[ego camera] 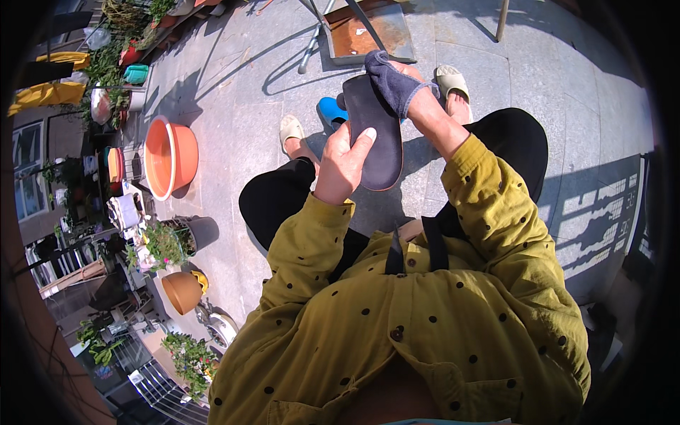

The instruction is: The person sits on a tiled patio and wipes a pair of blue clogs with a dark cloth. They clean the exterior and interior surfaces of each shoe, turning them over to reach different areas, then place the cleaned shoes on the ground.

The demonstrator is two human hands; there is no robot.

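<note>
My left hand (342,162) grips a long black shoe insole (376,143) by its left edge, with the thumb lying across its upper face. The insole is held up in front of my knees and has a thin orange-brown rim at its near end. Over the fingers of my right hand (409,90) is a dark grey-blue cloth (390,82), which touches the insole's far right part. The fingertips under the cloth are hidden. Below the insole, partly covered by it, a bright blue shoe or slipper (333,110) rests on the paving.
A rusty metal tray (366,34) lies ahead among metal legs. At left stand an orange plastic tub (183,158), a grey plant pot (204,232) and a brown pot (183,292). My feet wear pale slippers (451,79) on the stone paving (473,64).
</note>
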